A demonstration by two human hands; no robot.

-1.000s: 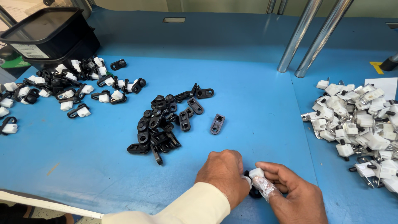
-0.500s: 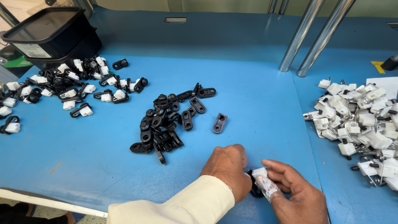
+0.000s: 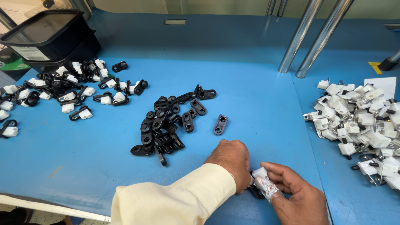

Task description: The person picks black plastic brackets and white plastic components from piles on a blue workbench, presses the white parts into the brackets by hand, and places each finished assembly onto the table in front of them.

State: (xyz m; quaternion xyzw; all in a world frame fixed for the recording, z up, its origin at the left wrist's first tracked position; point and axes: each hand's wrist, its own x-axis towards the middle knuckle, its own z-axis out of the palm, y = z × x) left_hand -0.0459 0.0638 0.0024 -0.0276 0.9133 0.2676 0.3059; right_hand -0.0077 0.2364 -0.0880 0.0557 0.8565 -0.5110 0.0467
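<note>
Low on the blue surface point(image 3: 258, 96), the left hand point(image 3: 231, 160) and the right hand point(image 3: 291, 191) met, each grip closed on one small white-and-black part point(image 3: 259, 177) held between them. A heap of black links point(image 3: 166, 125) lay just beyond, white clips point(image 3: 362, 121) well to the right

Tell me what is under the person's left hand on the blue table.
A small white plastic block and a black plastic piece show between the left hand and the right hand. How they join is covered.
</note>
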